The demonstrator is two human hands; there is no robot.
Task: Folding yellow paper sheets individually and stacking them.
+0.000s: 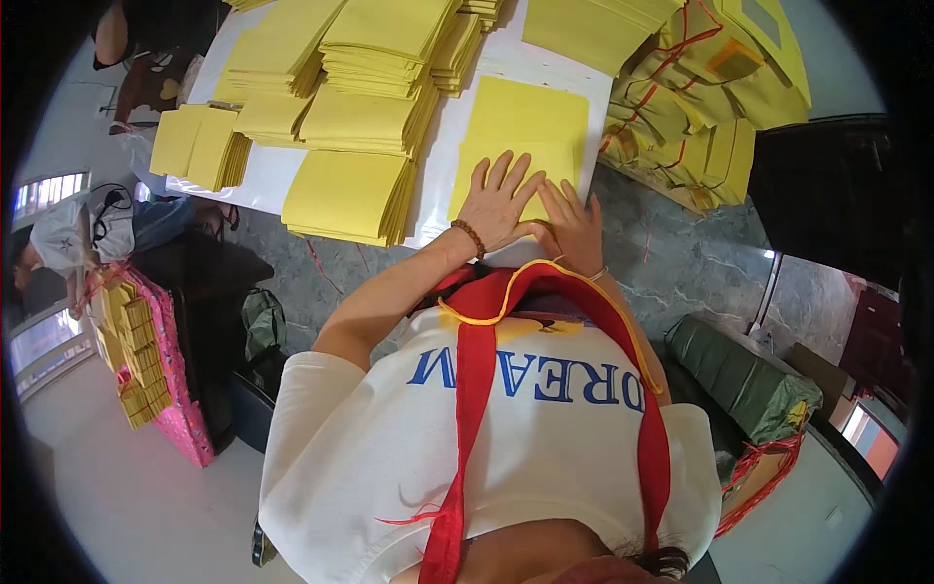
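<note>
A yellow paper sheet [530,107] lies at the near edge of the white table, with a crease or overlapping edge across its middle. My left hand [496,202] rests on the sheet's near part, its fingers spread flat. Close beside it, my right hand [572,229] has its fingers stretched out along the sheet's near right side. The hands meet near the thumbs, and neither grips anything. Part of the near end of the paper is hidden under them. Left of the sheet stands a thick stack of folded yellow paper [345,190].
More yellow stacks [384,34] cover the back of the white table [263,180]. At the right are yellow bundles tied with red string [681,112]. A green wrapped package [739,375] lies at the lower right. Yellow bundles [136,341] sit on a pink patterned surface [175,380] at the left, near another person [97,229].
</note>
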